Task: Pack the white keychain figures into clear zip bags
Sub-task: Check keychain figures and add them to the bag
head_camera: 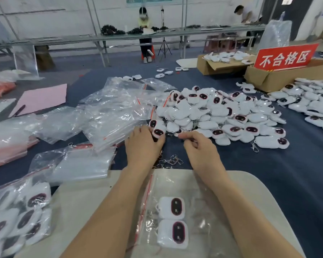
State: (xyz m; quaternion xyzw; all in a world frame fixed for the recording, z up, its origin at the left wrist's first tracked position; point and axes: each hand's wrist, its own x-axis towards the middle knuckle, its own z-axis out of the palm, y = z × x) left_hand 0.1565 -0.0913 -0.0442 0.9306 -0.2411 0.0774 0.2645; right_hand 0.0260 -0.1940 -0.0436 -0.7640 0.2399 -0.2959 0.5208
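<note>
Figure-picking seems the step in hand: one keychain figure [158, 132], at the near edge of the pile [213, 112], is gripped by the left hand [144, 146]. Whether the right hand [198, 146], with its fingers curled, holds anything I cannot tell. Next comes sliding the figure into the zip bag [175, 183] on the desk [268, 174].

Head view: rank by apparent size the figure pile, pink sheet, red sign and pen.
1. figure pile
2. pink sheet and red sign: they look alike, and the sign is farther off, so unranked
3. pen
</note>
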